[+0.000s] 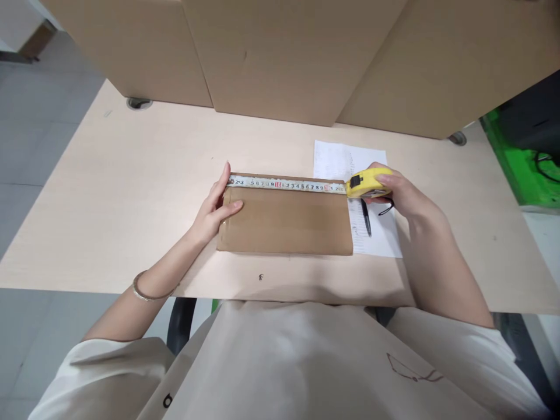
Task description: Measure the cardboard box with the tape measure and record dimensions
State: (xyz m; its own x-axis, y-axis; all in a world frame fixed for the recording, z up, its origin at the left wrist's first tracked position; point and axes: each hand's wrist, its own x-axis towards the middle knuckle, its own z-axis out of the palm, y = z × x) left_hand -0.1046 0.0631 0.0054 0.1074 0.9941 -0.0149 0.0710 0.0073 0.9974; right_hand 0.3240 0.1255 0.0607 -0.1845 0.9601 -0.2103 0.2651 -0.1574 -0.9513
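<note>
A flat brown cardboard box (286, 224) lies on the table before me. Along its far edge runs the pulled-out blade of a yellow tape measure (371, 182), its printed numbers facing up. My left hand (214, 207) grips the box's left end, thumb on top, with the fingers by the blade's end hook. At the right end, my right hand (405, 192) is closed around the tape measure's case, and a black wrist loop hangs from it. Under that hand and partly under the box is a printed paper sheet (380, 233). A black pen (366, 217) rests on the sheet.
Large cardboard boxes (280, 58) stand along the back of the light wooden table (131, 186). Two cable holes show at its back, the left one (139, 104) in front of a box. A green container (516, 157) with dark things is at the far right.
</note>
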